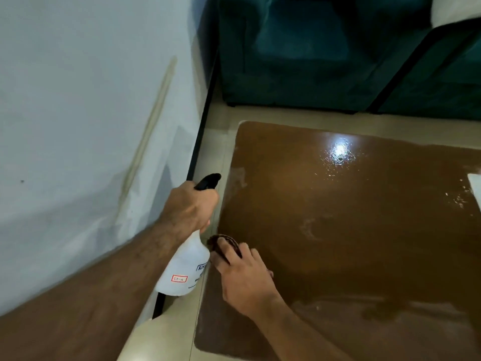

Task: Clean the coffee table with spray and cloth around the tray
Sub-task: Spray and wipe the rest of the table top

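Note:
The brown coffee table (351,230) fills the right half of the head view, wet and glossy with spray droplets at its far side. My left hand (191,205) grips the neck of a white spray bottle (182,269) with a black trigger head, held just off the table's left edge. My right hand (244,277) presses a dark brown cloth (223,243) onto the table at its left edge, fingers spread over it. A white corner of the tray (475,186) shows at the right border.
A pale wall (91,126) stands close on the left, with a narrow strip of beige floor (213,157) between it and the table. A dark teal sofa (312,53) sits beyond the table's far edge.

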